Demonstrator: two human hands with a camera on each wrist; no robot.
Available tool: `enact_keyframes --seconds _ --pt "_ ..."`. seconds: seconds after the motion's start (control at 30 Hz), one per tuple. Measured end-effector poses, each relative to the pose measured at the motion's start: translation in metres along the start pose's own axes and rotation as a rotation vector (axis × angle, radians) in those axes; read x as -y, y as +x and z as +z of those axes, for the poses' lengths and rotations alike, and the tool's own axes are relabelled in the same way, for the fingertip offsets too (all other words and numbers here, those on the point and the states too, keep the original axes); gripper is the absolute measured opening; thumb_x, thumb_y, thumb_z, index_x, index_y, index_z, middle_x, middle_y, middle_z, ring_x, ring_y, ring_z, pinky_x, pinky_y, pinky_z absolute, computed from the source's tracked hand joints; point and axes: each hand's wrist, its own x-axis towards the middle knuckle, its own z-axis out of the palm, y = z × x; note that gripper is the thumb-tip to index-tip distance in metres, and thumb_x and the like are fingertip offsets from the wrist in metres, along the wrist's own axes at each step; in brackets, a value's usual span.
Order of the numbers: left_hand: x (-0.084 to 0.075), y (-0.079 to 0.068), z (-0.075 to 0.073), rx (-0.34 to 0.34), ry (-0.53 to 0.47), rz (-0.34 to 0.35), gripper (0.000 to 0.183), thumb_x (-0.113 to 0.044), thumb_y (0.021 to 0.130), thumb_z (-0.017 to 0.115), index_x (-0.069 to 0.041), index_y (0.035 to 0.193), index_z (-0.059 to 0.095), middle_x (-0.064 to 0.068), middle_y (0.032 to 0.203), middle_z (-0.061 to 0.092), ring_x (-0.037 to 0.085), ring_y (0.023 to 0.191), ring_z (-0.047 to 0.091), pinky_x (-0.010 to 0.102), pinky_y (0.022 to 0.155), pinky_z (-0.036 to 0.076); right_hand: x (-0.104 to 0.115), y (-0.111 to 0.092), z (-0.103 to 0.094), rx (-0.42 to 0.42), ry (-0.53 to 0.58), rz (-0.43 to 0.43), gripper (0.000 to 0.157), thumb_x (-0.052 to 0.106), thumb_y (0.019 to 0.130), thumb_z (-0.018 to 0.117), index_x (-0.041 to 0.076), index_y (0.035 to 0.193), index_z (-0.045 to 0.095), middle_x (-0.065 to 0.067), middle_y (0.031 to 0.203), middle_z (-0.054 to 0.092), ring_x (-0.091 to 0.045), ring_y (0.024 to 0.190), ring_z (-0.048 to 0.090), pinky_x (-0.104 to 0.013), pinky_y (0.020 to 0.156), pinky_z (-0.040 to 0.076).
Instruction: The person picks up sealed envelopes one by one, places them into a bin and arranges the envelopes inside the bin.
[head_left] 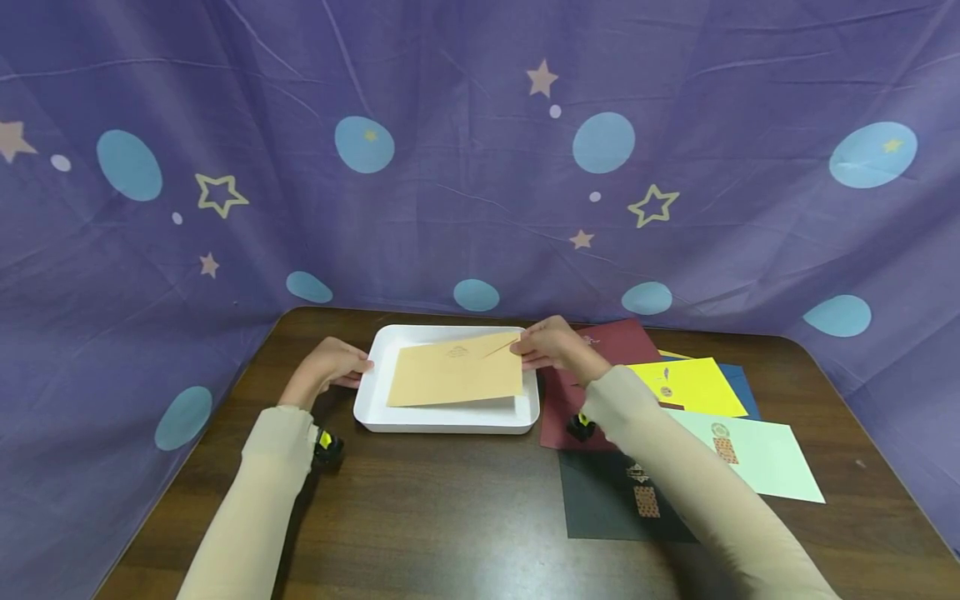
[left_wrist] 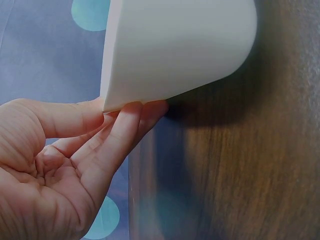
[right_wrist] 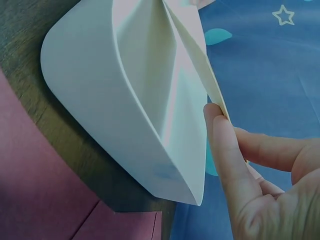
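A white rectangular tray (head_left: 450,428) stands toward the back of the wooden table. My left hand (head_left: 335,364) pinches its left edge; in the left wrist view the thumb (left_wrist: 75,119) lies against the rim and fingertips are under the tray wall (left_wrist: 185,55). Between thumb and fingers, my right hand (head_left: 551,343) holds the right end of a tan envelope (head_left: 457,375) with small print near its top. The envelope lies slanted over the tray, its right end raised above the rim, as the envelope's edge (right_wrist: 202,62) shows in the right wrist view.
Right of the tray, several envelopes overlap: maroon (head_left: 622,340), yellow (head_left: 697,387), blue (head_left: 738,387), pale green (head_left: 780,458) and black (head_left: 592,496). My right forearm crosses above them. A purple patterned curtain (head_left: 465,208) hangs behind the wooden table (head_left: 420,508).
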Motion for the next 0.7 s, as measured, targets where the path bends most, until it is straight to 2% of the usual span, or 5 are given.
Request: enact_keyframes --seconds 0.13,0.23,0.47,0.7 --pt "0.000 0.000 0.000 -0.002 0.005 -0.004 0.040 -0.004 0.096 0.066 0.017 0.130 0.059 0.014 0.102 0.069 0.009 0.074 0.068 0.022 0.069 0.064 0.000 -0.001 0.004 -0.015 -0.006 -0.003 0.027 0.003 0.093 0.071 -0.008 0.117 0.066 -0.005 0.084 0.070 -0.011 0.064 0.068 -0.028 0.066 0.066" --pt "0.000 0.001 0.000 0.000 0.004 -0.004 0.040 -0.004 0.096 0.066 0.017 0.129 0.059 0.013 0.101 0.069 0.008 0.073 0.067 0.023 0.069 0.065 -0.001 0.001 0.008 -0.016 -0.011 -0.011 0.030 0.004 0.093 0.072 -0.010 0.119 0.067 -0.006 0.084 0.071 -0.011 0.062 0.067 -0.028 0.066 0.066" --pt "0.002 0.002 0.000 0.010 -0.019 -0.001 0.040 -0.002 0.096 0.066 0.018 0.129 0.058 0.012 0.098 0.069 0.008 0.072 0.066 0.023 0.068 0.065 -0.007 0.005 0.015 -0.013 0.016 -0.008 0.010 0.001 0.092 0.073 -0.007 0.097 0.070 -0.012 0.084 0.073 -0.011 0.055 0.066 -0.025 0.057 0.063" --pt "0.002 0.003 -0.001 0.006 -0.007 -0.009 0.039 -0.003 0.097 0.066 0.017 0.129 0.059 0.011 0.097 0.069 0.008 0.073 0.067 0.023 0.069 0.065 -0.012 0.010 0.022 -0.024 0.008 -0.041 0.007 -0.003 0.089 0.073 -0.007 0.090 0.067 -0.005 0.072 0.068 -0.011 0.053 0.064 -0.027 0.059 0.065"
